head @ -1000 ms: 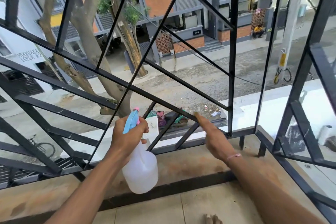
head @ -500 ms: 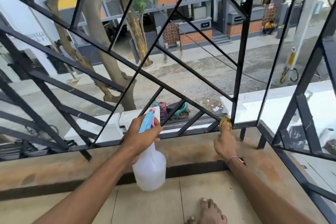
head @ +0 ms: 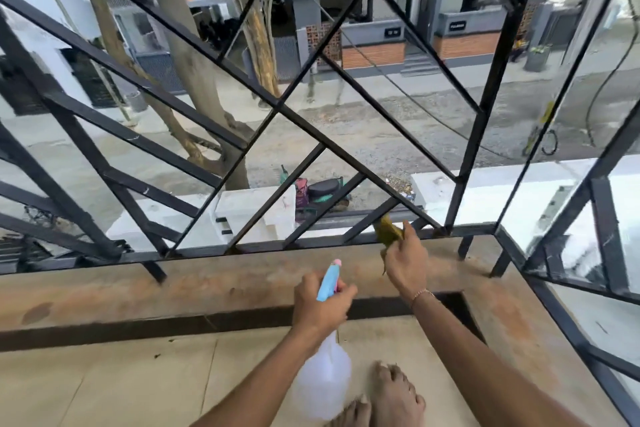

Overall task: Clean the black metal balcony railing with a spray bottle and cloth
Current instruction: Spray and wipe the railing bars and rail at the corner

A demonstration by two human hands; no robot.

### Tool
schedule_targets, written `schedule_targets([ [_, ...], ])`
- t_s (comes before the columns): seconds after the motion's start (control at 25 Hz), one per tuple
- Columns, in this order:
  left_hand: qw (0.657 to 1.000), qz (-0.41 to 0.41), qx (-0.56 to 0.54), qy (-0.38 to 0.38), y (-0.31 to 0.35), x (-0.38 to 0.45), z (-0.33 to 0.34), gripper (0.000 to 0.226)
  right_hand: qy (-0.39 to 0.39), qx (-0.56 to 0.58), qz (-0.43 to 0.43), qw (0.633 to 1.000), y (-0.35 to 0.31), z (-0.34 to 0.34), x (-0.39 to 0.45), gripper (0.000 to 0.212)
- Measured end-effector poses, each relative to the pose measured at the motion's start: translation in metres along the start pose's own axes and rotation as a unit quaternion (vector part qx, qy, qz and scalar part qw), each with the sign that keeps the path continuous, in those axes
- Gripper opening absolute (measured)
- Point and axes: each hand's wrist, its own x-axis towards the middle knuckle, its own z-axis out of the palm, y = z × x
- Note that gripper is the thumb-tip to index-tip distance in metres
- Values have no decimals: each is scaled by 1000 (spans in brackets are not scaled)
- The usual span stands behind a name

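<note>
The black metal railing (head: 332, 146) of crossing diagonal bars fills the upper view and turns a corner at the right. My left hand (head: 320, 305) grips the neck of a translucent white spray bottle (head: 322, 378) with a blue and pink trigger head, held low over the floor. My right hand (head: 403, 262) holds a yellow-green cloth (head: 388, 230) pressed against a short diagonal bar near the railing's bottom rail.
A brown stained concrete ledge (head: 207, 284) runs under the railing, with beige floor tiles (head: 121, 381) in front. My bare feet (head: 391, 395) stand beside the bottle. Street, tree trunks and buildings lie far below beyond the bars.
My right hand has slid the cloth down the diagonal bar to its lower end. My left hand has dropped lower with the bottle. The view has tilted down and my feet show.
</note>
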Motion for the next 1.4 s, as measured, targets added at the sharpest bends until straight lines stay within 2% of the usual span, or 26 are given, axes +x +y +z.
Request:
schedule_targets([
  [0.08, 1000, -17, 4, 3, -1, 4, 16, 21, -3, -49, -26, 998, 9, -6, 5, 43],
  [0.2, 999, -26, -4, -29, 2, 11, 37, 23, -68, -60, -115, 989, 14, -13, 12, 60],
  [0.32, 998, -25, -21, -53, -2, 20, 48, 21, -136, -271, -231, 925, 20, -10, 18, 69],
  [0.44, 998, -24, -38, -42, -6, 25, 49, 19, -204, -380, -223, 874, 25, 19, 14, 60],
  [0.52, 998, -17, -48, -47, -10, 26, 45, 24, -215, -387, -203, 873, 24, 36, 13, 51],
  [0.56, 997, -6, -48, -53, -10, 25, 41, 26, -184, -338, -179, 905, 15, 36, 14, 40],
  [0.64, 998, 15, -35, -55, -14, 26, 35, 28, -56, -230, -110, 965, 0, 19, 23, 23],
  [0.72, 998, 23, -16, -49, -20, 30, 31, 25, 64, -151, -33, 986, -6, -1, 32, 24],
  [0.76, 999, 22, -10, -44, -22, 32, 30, 24, 111, -109, -29, 987, -4, -5, 32, 24],
  [0.84, 999, 19, -11, -38, -21, 32, 30, 24, 119, -95, -50, 987, -1, 3, 19, 20],
  [0.88, 999, 20, -16, -37, -19, 31, 31, 24, 79, -139, -67, 985, 5, 15, 12, 22],
  [0.96, 999, 21, -26, -37, -16, 29, 31, 27, -54, -299, -109, 947, 27, 45, 1, 44],
  [1.0, 999, 21, -30, -37, -15, 28, 31, 26, -72, -357, -139, 921, 36, 57, 3, 53],
  [1.12, 999, 23, -33, -27, -13, 31, 29, 24, -85, -427, -244, 867, 38, 71, 9, 56],
  [1.24, 999, 33, -10, -26, -19, 36, 29, 25, -123, -463, -370, 796, 43, 43, 13, 65],
  [1.32, 999, 42, 8, -24, -23, 37, 29, 26, -146, -522, -364, 758, 38, 2, 23, 71],
  [1.4, 999, 38, 14, -26, -25, 35, 30, 27, -141, -584, -365, 712, 36, -26, 33, 66],
])
